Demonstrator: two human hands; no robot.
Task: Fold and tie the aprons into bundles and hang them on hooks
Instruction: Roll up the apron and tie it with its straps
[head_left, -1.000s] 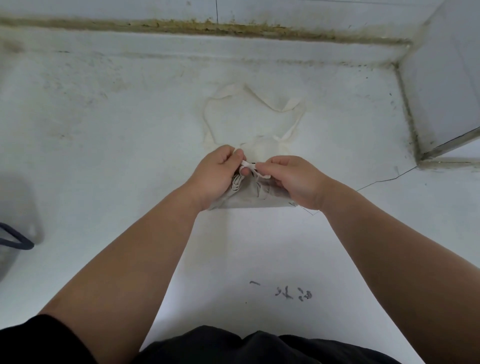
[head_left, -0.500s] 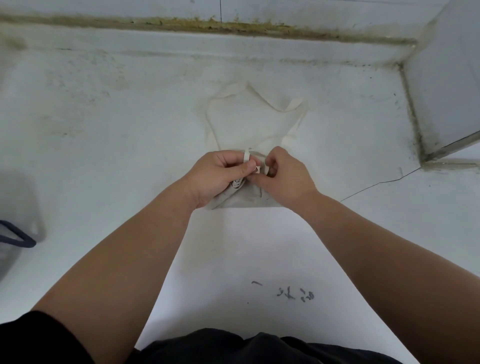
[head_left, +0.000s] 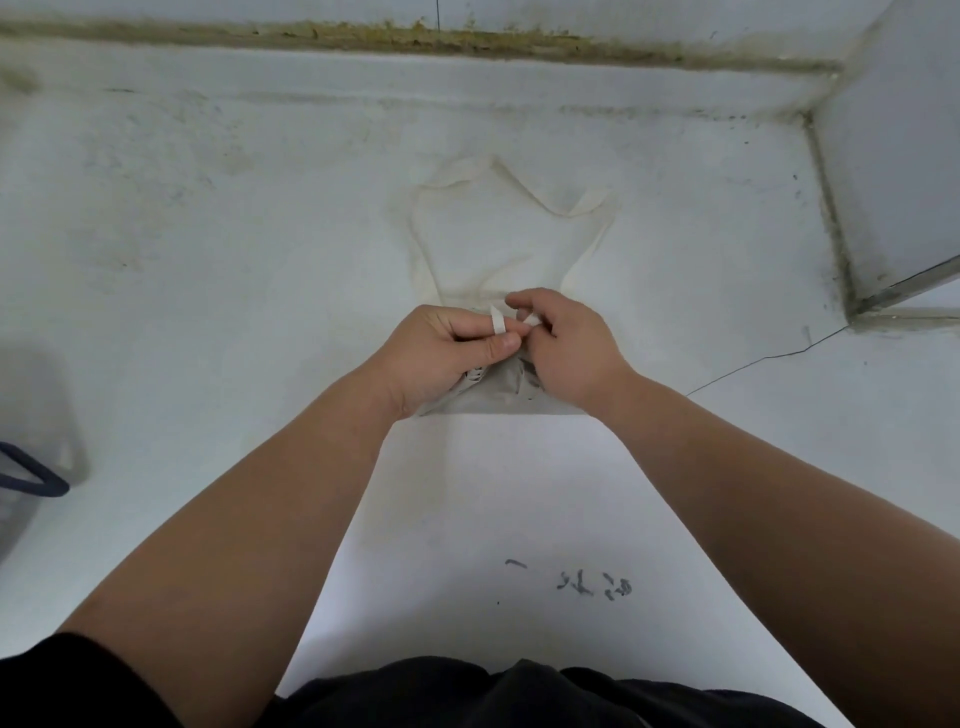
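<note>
Clearly, the knot is now in the making. Between thumb and forefinger the left hand (head_left: 447, 353) pinches a flat white cotton tie strap (head_left: 497, 323), and the end of it stands up above the pinch. Just to the right, the right hand (head_left: 571, 348) has its fingers curled around the second white strap end (head_left: 532, 319) and nips it.

Directly under both grips, touching the palms, lies the folded beige cloth apron bundle (head_left: 493, 397), gathered and wrinkled at its middle. Beyond the grips, the pale neck loop (head_left: 587, 200) of the apron lies spread flat on the stained white worktop (head_left: 208, 260).

I judge that the good way is to hold both ends under tension, cross them close against the cloth and pull sideways evenly, so that the folds do not open. The neck loop should be left free outside the knot, because it probably serves for the hook.
</note>
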